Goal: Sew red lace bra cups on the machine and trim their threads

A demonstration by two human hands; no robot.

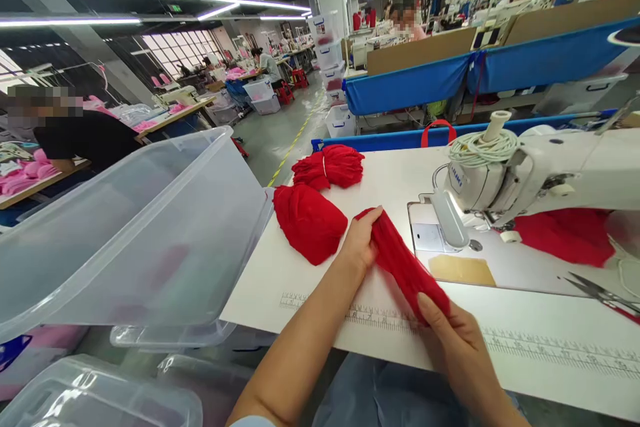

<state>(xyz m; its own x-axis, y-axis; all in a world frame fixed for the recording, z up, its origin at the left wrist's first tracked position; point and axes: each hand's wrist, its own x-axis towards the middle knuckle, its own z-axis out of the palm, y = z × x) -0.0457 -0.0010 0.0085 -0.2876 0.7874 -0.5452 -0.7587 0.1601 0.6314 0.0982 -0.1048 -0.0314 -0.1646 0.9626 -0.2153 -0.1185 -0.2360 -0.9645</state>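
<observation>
A long folded strip of red fabric (403,260) lies stretched between both hands on the white sewing table (525,333). My left hand (361,240) pinches its far end, beside a rounded pile of red pieces (307,221). My right hand (453,337) grips the near end over the printed ruler (550,350) at the table's front edge. A tied bundle of red fabric (330,165) sits further back on the table.
A white sewing machine (530,177) stands at the right, with red cloth (567,233) behind it and scissors (600,292) on the table. Clear plastic bins (130,240) are stacked at my left. Other people sit at workstations with pink fabric across the aisle.
</observation>
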